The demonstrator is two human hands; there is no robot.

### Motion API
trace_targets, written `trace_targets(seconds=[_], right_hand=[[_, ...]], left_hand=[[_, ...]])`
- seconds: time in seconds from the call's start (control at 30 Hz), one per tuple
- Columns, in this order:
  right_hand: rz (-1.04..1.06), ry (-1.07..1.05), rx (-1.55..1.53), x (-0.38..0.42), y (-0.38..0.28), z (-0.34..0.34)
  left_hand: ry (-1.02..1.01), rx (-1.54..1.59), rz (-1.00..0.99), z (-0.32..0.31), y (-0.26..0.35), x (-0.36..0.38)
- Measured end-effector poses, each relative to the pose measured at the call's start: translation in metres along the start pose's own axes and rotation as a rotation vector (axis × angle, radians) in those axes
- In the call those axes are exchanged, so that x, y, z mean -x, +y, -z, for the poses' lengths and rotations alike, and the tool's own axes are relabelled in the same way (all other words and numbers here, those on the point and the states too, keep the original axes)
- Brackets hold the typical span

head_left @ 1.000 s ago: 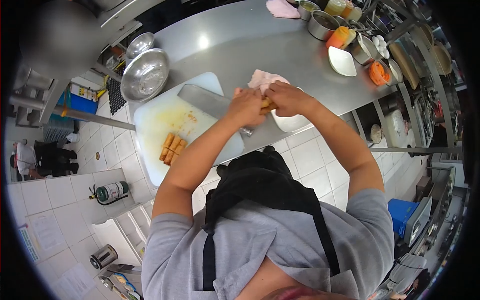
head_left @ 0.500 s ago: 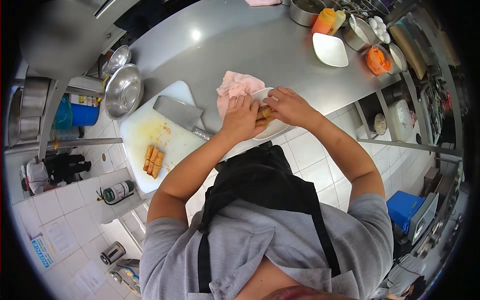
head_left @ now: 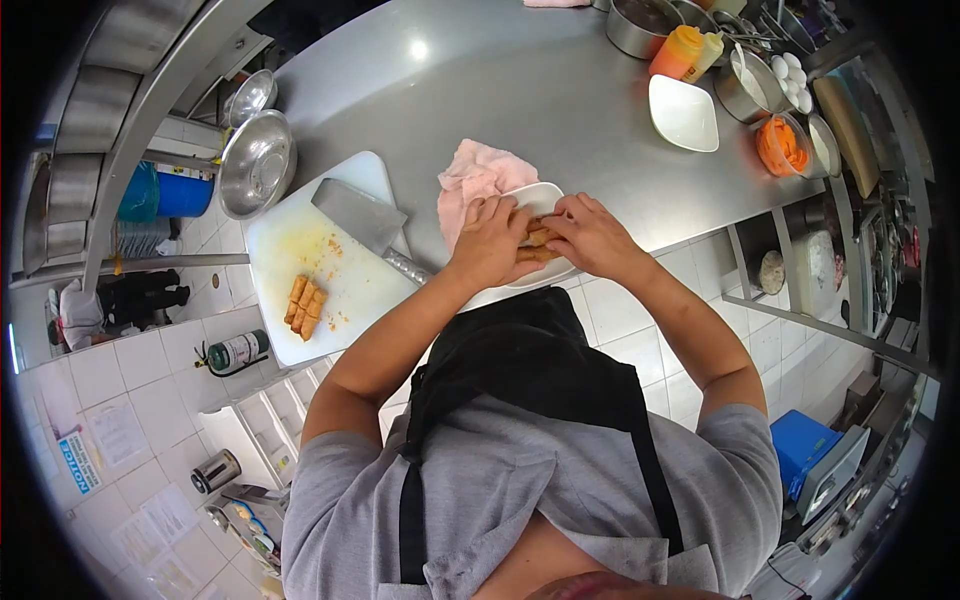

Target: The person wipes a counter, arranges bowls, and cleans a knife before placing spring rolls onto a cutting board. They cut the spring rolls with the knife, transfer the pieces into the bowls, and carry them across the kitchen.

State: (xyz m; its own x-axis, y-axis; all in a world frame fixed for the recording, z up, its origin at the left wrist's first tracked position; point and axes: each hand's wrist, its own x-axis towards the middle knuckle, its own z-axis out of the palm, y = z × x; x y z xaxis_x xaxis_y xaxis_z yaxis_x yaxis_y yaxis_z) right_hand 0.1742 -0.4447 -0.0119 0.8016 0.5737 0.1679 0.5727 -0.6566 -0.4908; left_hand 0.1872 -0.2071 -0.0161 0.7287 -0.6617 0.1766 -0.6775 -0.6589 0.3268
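Observation:
Several golden fried spring rolls (head_left: 541, 240) lie in a white bowl (head_left: 545, 192) at the table's near edge. My left hand (head_left: 490, 240) curls round their left end, and my right hand (head_left: 592, 238) grips them from the right; the fingers hide part of the rolls. A crumpled pink cloth (head_left: 478, 172) sits just behind my left hand. On the white cutting board (head_left: 345, 290) to the left are more cut spring rolls (head_left: 304, 306) and scattered crumbs. A cleaver (head_left: 355, 216) rests on the board's far part, its handle pointing toward my left wrist.
Metal bowls (head_left: 257, 165) stand left of the board. At the back right are a square white bowl (head_left: 684, 113), an orange sauce bottle (head_left: 677, 52), a pot (head_left: 750, 85), eggs (head_left: 791, 80) and a container of orange pieces (head_left: 782, 146). Another person (head_left: 110, 308) is at far left.
My right hand has come lower and closer to my left hand over the rolls. The bowl's far rim shows more now. The whole view has shifted slightly.

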Motion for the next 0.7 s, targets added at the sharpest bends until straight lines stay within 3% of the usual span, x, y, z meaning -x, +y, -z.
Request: trace_targets(seconds=[0.1,0.23,0.37,0.6,0.7], right_hand=[[0.015,0.005,0.066,0.006,-0.005,0.002],[0.035,0.004,0.205,0.006,-0.003,-0.008],[0.064,0.040,0.136,0.003,-0.009,0.000],[0.038,-0.139,0.206,-0.007,0.004,-0.002],[0.054,-0.144,0.209,-0.009,0.007,-0.007]], left_hand=[[-0.074,-0.006,0.084,0.006,0.003,0.007],[-0.019,-0.033,0.088,-0.002,0.004,0.014],[-0.011,-0.029,0.121,0.001,0.008,0.015],[-0.001,-0.087,0.115,-0.007,0.002,0.021],[-0.100,-0.035,0.160,-0.005,0.001,0.022]])
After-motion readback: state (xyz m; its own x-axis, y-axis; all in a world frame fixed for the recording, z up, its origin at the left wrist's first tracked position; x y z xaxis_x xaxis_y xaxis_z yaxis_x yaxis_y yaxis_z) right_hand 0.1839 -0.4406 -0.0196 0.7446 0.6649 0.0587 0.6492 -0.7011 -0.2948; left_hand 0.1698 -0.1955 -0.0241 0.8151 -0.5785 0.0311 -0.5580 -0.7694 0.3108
